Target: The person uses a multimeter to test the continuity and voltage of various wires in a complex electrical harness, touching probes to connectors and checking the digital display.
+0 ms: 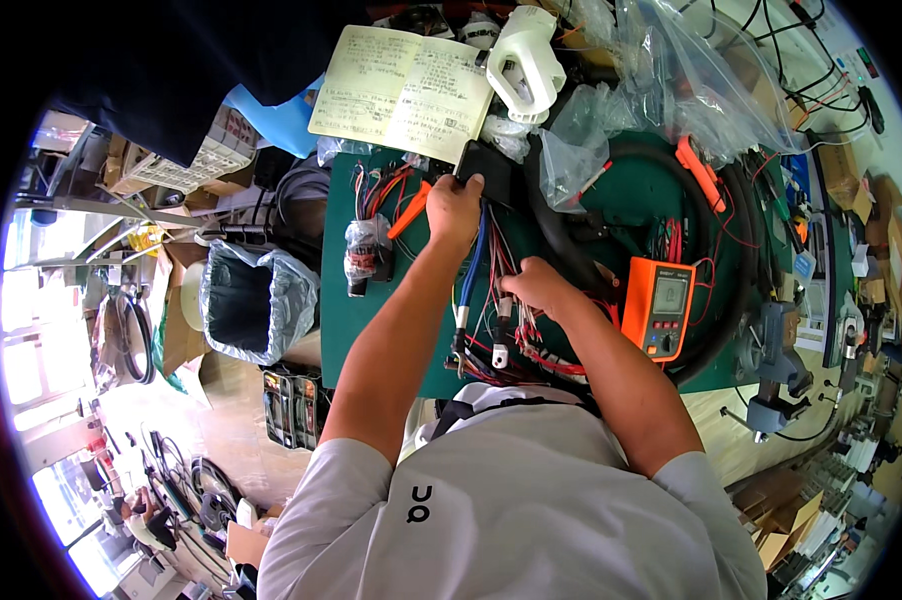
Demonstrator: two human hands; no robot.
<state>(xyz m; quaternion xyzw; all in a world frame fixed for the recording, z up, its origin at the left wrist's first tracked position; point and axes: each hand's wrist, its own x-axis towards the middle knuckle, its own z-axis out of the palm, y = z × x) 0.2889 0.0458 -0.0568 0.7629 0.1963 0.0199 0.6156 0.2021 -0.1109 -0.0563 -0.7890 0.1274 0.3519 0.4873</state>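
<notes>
My left hand is closed on the near left edge of a black box, its fingertips partly hidden. From that box a bundle of wires runs toward me, among them a thick blue cable. My right hand pinches thin wires of this bundle, just above a dark-sleeved cable end with a metal lug. Left of my left hand lies an orange-handled tool. Farther left are loose red and black wires and a plastic-wrapped connector.
An orange multimeter lies right of my right hand, within a loop of thick black cable. Beyond are an open notebook, a white plastic housing and clear bags. A vise and a lined bin flank the green table.
</notes>
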